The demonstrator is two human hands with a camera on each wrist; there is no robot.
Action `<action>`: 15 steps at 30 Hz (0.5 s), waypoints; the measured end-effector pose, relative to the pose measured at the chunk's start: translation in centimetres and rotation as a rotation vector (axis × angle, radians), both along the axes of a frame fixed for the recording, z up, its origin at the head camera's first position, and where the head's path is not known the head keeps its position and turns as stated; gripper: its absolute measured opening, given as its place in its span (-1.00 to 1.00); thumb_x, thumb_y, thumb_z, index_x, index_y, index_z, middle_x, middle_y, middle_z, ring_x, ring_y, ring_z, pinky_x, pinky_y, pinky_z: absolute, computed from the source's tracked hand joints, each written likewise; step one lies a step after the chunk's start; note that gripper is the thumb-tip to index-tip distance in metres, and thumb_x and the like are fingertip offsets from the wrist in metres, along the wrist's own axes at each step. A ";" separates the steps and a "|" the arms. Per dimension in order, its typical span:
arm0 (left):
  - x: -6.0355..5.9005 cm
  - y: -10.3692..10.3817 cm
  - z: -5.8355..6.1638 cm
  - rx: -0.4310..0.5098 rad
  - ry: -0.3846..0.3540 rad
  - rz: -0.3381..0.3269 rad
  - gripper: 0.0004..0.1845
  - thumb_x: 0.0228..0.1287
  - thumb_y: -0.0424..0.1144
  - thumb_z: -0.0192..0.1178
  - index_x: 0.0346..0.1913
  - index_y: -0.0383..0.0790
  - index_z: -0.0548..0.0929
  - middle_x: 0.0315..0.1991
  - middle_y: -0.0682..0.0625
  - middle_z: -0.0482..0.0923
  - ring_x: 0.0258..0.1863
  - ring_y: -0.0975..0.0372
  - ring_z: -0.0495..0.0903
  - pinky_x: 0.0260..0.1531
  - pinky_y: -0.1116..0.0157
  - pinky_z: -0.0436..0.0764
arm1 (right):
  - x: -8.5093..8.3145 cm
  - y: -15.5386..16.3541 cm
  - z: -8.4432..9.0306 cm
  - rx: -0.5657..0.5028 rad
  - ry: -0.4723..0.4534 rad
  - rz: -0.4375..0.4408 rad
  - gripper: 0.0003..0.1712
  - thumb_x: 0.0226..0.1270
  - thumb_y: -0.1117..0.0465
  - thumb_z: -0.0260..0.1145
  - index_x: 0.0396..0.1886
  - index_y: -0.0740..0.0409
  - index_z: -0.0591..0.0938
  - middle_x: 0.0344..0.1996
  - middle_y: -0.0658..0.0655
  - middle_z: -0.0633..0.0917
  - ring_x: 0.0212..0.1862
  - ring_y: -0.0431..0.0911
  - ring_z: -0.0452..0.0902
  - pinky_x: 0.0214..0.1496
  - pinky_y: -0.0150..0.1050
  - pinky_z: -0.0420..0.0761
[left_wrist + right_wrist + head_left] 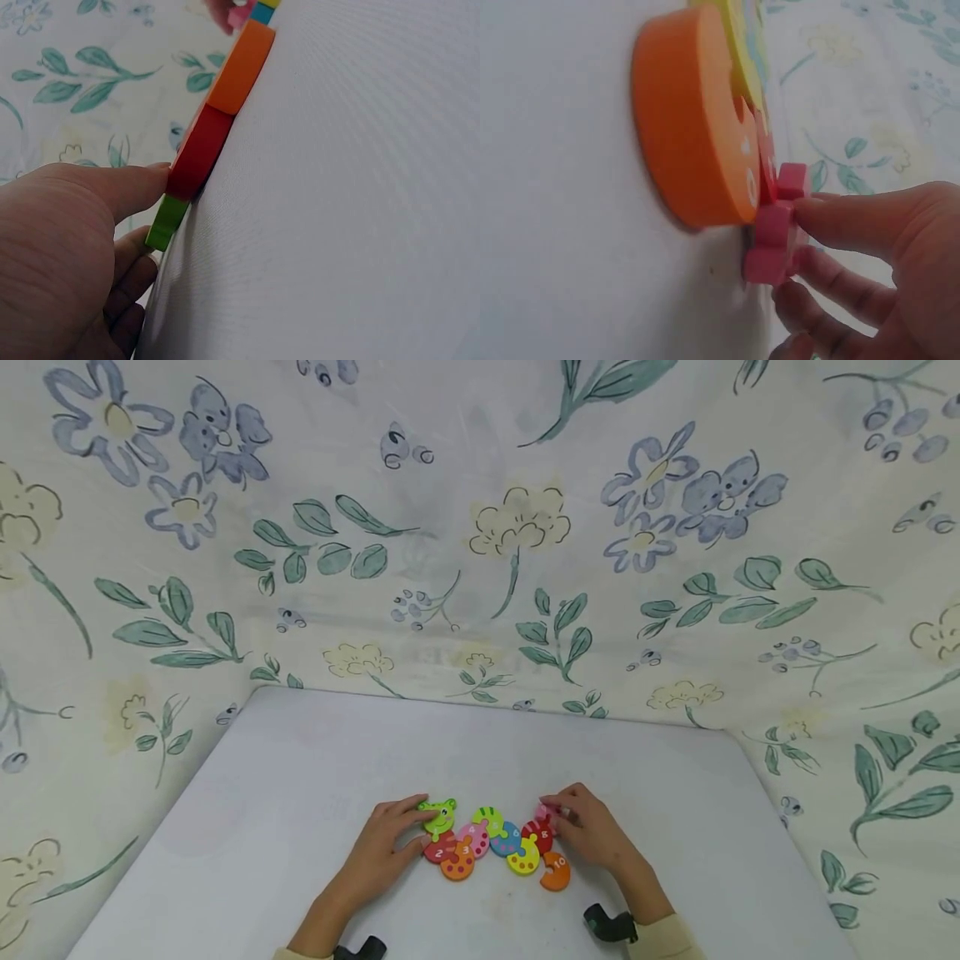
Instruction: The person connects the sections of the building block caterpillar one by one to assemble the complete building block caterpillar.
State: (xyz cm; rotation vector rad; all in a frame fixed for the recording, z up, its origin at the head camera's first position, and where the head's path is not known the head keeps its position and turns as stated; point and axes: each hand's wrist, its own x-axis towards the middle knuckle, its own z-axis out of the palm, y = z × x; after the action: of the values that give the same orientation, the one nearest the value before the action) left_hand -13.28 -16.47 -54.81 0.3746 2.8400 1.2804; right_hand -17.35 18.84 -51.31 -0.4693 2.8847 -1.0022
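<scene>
A flat caterpillar number puzzle lies curved on the white table. It has a green animal-face head piece [439,817] at the left end. My left hand [384,843] holds that end, its thumb on the edge of the red piece [199,154] marked 2 and its fingers at the green head. At the right end my right hand [590,828] pinches a small pink puzzle piece [771,238] beside the dark red piece [537,837]. Just below, an orange piece [557,874] marked 10 lies next to the yellow piece [523,858].
The white table [315,760] extends around the puzzle, and a floral cloth [450,543] rises behind it and at both sides. Black devices show at the left wrist [367,948] and right wrist [609,925].
</scene>
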 end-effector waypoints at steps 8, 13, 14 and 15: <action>0.1 0.0 0.1 0.005 0.004 0.016 -0.57 0.42 -0.23 0.39 0.29 0.12 0.68 0.49 0.16 0.41 0.42 0.12 0.33 0.41 -0.10 0.36 | 0.0 -0.6 0.1 0.036 0.027 0.006 -0.61 0.37 0.34 0.47 0.16 0.00 0.78 -0.14 -0.04 0.55 -0.12 -0.18 0.48 -0.03 -0.33 0.67; 0.0 0.0 -0.1 0.007 0.000 0.018 -0.57 0.41 -0.23 0.40 0.28 0.14 0.69 0.48 0.18 0.42 0.42 0.14 0.33 0.41 -0.10 0.37 | 0.2 -1.1 0.2 0.066 0.048 0.014 -0.68 0.39 0.34 0.45 0.09 0.01 0.81 -0.13 -0.04 0.55 -0.09 -0.17 0.47 0.00 -0.30 0.67; 0.0 0.0 -0.1 0.008 -0.001 0.018 -0.58 0.41 -0.22 0.40 0.28 0.15 0.69 0.48 0.18 0.42 0.42 0.14 0.33 0.41 -0.09 0.38 | 0.3 -1.1 0.2 0.067 0.044 0.012 -0.69 0.40 0.33 0.44 0.09 0.02 0.80 -0.13 -0.04 0.56 -0.09 -0.17 0.47 0.00 -0.29 0.68; 0.0 0.0 -0.2 0.008 0.000 0.017 -0.58 0.41 -0.22 0.40 0.28 0.16 0.69 0.48 0.19 0.41 0.42 0.15 0.33 0.41 -0.09 0.37 | 0.3 -1.1 0.2 0.059 0.037 0.008 -0.71 0.41 0.32 0.44 0.08 0.04 0.80 -0.13 -0.04 0.56 -0.09 -0.16 0.47 -0.01 -0.27 0.68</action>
State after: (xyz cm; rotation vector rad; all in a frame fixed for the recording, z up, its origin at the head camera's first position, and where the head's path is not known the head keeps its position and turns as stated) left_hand -13.30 -16.48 -54.98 0.3510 2.8453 1.2947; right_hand -17.07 17.71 -51.06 -0.5000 2.9338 -0.9137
